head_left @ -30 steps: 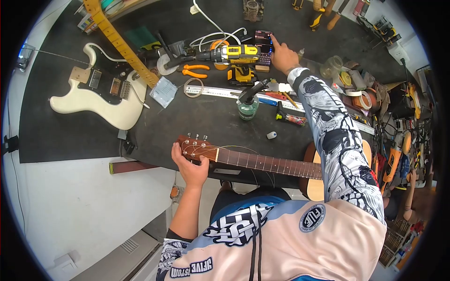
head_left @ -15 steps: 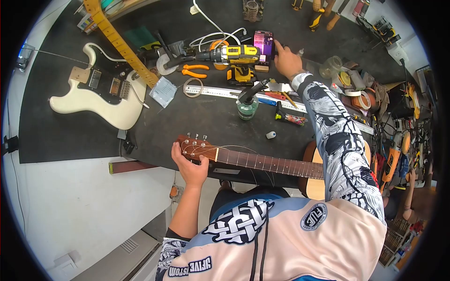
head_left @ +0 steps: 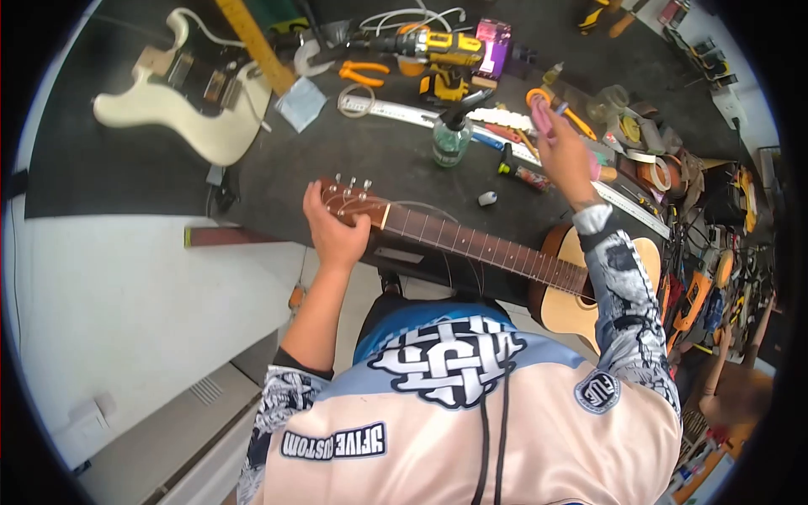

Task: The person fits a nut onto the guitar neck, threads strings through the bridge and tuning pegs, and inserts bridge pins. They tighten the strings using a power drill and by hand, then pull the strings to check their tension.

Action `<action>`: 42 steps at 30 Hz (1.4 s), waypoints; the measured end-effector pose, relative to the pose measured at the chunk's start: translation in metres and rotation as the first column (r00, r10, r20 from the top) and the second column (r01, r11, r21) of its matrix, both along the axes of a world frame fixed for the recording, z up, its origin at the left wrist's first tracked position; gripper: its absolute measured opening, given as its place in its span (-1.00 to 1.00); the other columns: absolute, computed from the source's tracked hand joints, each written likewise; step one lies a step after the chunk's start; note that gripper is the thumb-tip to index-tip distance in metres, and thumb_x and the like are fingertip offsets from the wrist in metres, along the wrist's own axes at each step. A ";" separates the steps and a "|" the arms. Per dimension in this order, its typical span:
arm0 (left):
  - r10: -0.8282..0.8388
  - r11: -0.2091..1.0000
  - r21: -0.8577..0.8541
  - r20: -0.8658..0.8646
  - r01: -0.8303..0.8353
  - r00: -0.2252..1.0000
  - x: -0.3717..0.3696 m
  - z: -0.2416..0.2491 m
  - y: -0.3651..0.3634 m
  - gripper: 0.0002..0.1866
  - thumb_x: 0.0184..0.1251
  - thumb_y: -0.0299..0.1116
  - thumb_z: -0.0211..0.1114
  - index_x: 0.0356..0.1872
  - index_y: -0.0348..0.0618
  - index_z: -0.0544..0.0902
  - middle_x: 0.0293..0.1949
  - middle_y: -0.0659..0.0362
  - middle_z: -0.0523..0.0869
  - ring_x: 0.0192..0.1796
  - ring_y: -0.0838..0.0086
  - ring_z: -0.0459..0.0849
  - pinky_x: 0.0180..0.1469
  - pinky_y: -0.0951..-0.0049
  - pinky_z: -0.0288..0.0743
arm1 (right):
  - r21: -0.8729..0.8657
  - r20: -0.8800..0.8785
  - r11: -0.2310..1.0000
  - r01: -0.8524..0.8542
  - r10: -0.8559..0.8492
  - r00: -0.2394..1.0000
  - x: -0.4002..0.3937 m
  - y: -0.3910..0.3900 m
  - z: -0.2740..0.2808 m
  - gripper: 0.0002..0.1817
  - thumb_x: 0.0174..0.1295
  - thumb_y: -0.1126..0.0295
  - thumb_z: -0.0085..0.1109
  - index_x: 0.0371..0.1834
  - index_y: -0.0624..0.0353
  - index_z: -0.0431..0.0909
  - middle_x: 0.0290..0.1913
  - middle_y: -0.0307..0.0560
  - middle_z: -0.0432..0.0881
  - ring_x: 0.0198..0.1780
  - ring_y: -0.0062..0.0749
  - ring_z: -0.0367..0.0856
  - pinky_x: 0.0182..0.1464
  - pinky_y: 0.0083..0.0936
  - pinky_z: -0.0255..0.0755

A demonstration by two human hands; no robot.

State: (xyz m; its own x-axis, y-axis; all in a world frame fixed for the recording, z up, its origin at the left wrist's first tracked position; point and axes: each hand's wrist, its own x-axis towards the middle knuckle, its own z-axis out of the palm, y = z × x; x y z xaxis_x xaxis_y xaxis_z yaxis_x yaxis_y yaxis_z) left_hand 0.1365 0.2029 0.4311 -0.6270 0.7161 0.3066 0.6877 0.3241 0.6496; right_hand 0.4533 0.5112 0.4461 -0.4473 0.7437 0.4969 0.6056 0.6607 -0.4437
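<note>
An acoustic guitar lies across the table's front edge, its dark neck (head_left: 471, 240) running from the headstock (head_left: 352, 202) at left to the pale body (head_left: 568, 307) at right. My left hand (head_left: 337, 227) grips the headstock, thumb on the near side and fingers on the far side. Loose strings curl about the tuning pegs. Over the cluttered back right of the table, my right hand (head_left: 566, 166) is closed on a pink item (head_left: 543, 119), blurred and partly hidden by the fingers. Just beyond it is an orange-handled tool (head_left: 575, 116).
A white electric guitar body (head_left: 181, 122) lies at the back left. Behind the neck are a spray bottle (head_left: 451, 141), a small white bottle (head_left: 487, 199) and a long ruler (head_left: 396, 112). Farther back are a yellow drill (head_left: 438, 52), orange pliers (head_left: 364, 73) and a purple box (head_left: 492, 50).
My right hand has drawn back from beside the purple box toward me and now holds the pink item. My left hand stays on the headstock. The camera view has shifted.
</note>
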 end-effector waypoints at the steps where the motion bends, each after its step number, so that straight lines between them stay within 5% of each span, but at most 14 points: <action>1: 0.001 1.000 -0.002 -0.002 -0.001 1.000 -0.001 -0.001 0.005 -0.03 0.03 -0.43 0.40 0.54 -0.30 0.14 0.46 -0.29 0.28 0.52 -0.21 0.30 0.54 -0.01 0.27 | -0.121 0.005 0.992 0.035 -0.034 0.999 0.002 -0.013 0.011 -0.50 0.27 0.46 0.34 0.31 0.12 0.59 0.05 0.08 0.73 -0.07 -0.03 0.75 -0.04 -0.21 0.63; 3: 0.021 1.000 0.010 0.019 -0.022 1.000 0.002 0.004 0.009 -0.05 0.03 -0.43 0.40 0.52 -0.30 0.16 0.45 -0.27 0.30 0.50 -0.18 0.33 0.52 0.01 0.29 | -0.364 0.045 0.924 0.115 -0.106 0.993 0.007 -0.060 0.032 -0.54 0.28 0.47 0.35 0.27 0.14 0.62 -0.08 0.05 0.73 -0.16 -0.09 0.74 -0.10 -0.26 0.62; 8: -0.012 0.998 0.060 -0.029 0.014 0.999 -0.004 -0.009 -0.004 -0.05 0.05 -0.40 0.45 0.51 -0.29 0.18 0.40 -0.22 0.37 0.43 -0.11 0.45 0.45 0.06 0.41 | -0.331 -0.143 0.930 -0.161 0.119 0.983 -0.012 -0.162 0.043 -0.62 0.28 0.46 0.36 0.18 0.16 0.68 -0.18 0.03 0.69 -0.22 -0.12 0.70 -0.14 -0.31 0.59; 15: -0.110 0.989 0.103 0.009 0.109 0.994 -0.016 -0.017 -0.022 -0.04 0.18 -0.34 0.54 0.53 -0.29 0.15 0.41 -0.20 0.36 0.46 -0.08 0.42 0.48 0.10 0.38 | -0.225 -0.106 0.901 -0.370 0.355 0.929 -0.074 -0.225 0.025 -0.66 0.21 0.44 0.41 0.07 0.16 0.72 -0.11 -0.06 0.67 -0.05 -0.12 0.63 -0.04 -0.25 0.53; 20: -0.277 0.960 0.002 -0.085 0.279 0.957 -0.029 0.004 -0.033 -0.08 0.23 -0.23 0.61 0.52 -0.15 0.23 0.51 -0.15 0.27 0.54 -0.06 0.33 0.52 0.08 0.30 | -0.201 0.007 0.911 -0.359 0.368 0.930 -0.088 -0.232 0.021 -0.63 0.16 0.43 0.48 0.07 0.13 0.74 -0.07 -0.07 0.65 -0.03 -0.12 0.59 0.00 -0.27 0.51; 21: -0.272 0.960 0.075 -0.002 0.271 0.962 -0.030 0.004 -0.032 -0.25 0.19 -0.21 0.63 0.40 0.03 0.48 0.52 -0.02 0.32 0.55 -0.01 0.27 0.54 0.03 0.19 | -0.206 0.017 0.916 -0.344 0.355 0.935 -0.089 -0.233 0.020 -0.63 0.15 0.43 0.48 0.07 0.13 0.74 -0.08 -0.07 0.65 -0.03 -0.12 0.59 0.00 -0.27 0.51; 24: -0.393 0.911 -0.246 -0.266 0.332 0.880 -0.042 0.025 -0.031 -0.47 0.17 -0.21 0.62 0.19 0.16 0.69 0.52 0.13 0.40 0.57 0.02 0.23 0.54 -0.03 0.08 | -0.211 0.023 0.928 -0.308 0.320 0.947 -0.094 -0.233 0.019 -0.63 0.11 0.45 0.50 0.04 0.13 0.75 -0.09 -0.08 0.65 -0.04 -0.12 0.60 0.00 -0.27 0.49; 25: -0.434 0.895 -0.213 -0.210 0.392 0.876 -0.047 0.026 -0.026 -0.64 0.13 -0.20 0.62 -0.01 0.25 0.80 0.50 0.25 0.46 0.58 0.04 0.19 0.53 -0.05 0.01 | -0.215 0.023 0.930 -0.297 0.309 0.951 -0.095 -0.233 0.019 -0.63 0.11 0.45 0.51 0.04 0.13 0.76 -0.09 -0.09 0.65 -0.04 -0.13 0.60 -0.01 -0.27 0.49; 32: -0.688 0.693 -0.296 0.000 0.658 0.725 -0.080 0.028 0.004 -0.65 -0.01 -0.24 0.68 -0.15 0.16 0.80 0.52 0.21 0.44 0.61 -0.04 0.13 0.57 -0.05 0.02 | -0.255 0.043 0.942 -0.217 0.235 0.971 -0.098 -0.236 0.011 -0.64 0.08 0.46 0.52 0.00 0.05 0.78 -0.14 -0.18 0.63 -0.07 -0.20 0.57 -0.03 -0.28 0.44; 42: -0.686 0.710 -0.192 0.029 0.678 0.727 -0.080 0.026 0.002 -0.61 0.01 -0.34 0.67 -0.10 -0.03 0.75 0.49 0.15 0.47 0.58 -0.05 0.20 0.53 -0.01 0.20 | -0.268 0.017 0.950 -0.162 0.173 0.985 -0.102 -0.236 0.006 -0.64 0.00 0.51 0.55 -0.07 0.05 0.80 -0.19 -0.18 0.63 -0.11 -0.23 0.56 -0.08 -0.31 0.44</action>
